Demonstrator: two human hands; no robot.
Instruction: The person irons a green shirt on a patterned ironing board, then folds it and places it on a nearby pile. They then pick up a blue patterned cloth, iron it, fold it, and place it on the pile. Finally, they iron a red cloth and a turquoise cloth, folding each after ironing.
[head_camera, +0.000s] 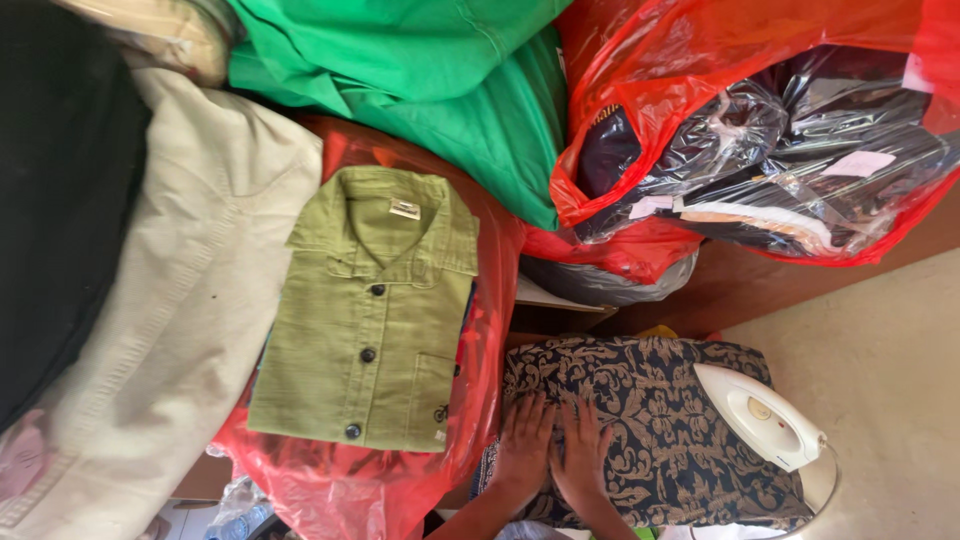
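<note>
- Far right, we see a big red plastic bag (640, 90) stuffed with wrapped garments.
- Left, a folded olive-green corduroy shirt (365, 320) already lies buttoned on red plastic.
- Near us, the dark patterned cloth (650, 420) lies spread flat, still to be folded.
- A white electric iron (760, 415) stands at its right.
- Our left hand (523, 445) and right hand (583, 455) press it, fingers spread flat, gripping nothing.

Left: folded green shirt (365, 315) blocks
Right: white iron (757, 415) blocks
Far: patterned cloth (640, 400) lies open before both hands
</note>
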